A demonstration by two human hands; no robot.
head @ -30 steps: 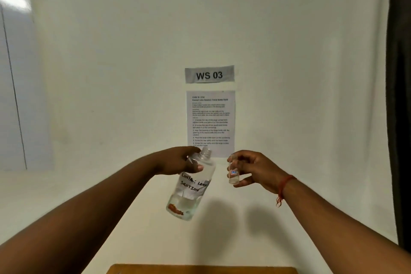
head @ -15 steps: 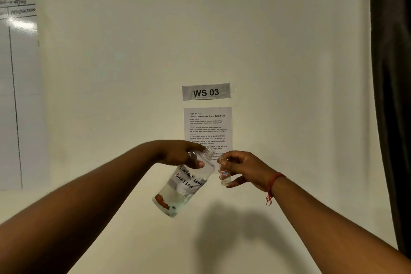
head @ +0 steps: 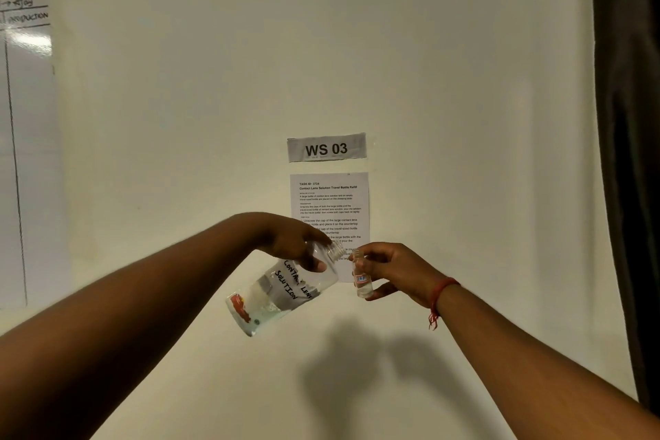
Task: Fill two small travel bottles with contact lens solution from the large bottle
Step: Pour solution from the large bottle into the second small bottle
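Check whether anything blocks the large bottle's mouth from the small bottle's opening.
Nothing visible does. The large bottle, tilted in the left hand, has its uncapped neck right beside the top of the small bottle held by the right hand; no cap shows on either.

Left hand point(head: 296, 243) covers shoulder of large bottle point(head: 282, 293); handwritten label partly hidden by thumb (reads "CONTAC… LEN… SOLUTION"). Instruction sheet point(head: 329, 204): lower lines blocked by both hands, fine print too small. Small travel bottle point(head: 361, 280): label unreadable, fill level unclear. Whiteboard point(head: 25, 154) cut by left edge.
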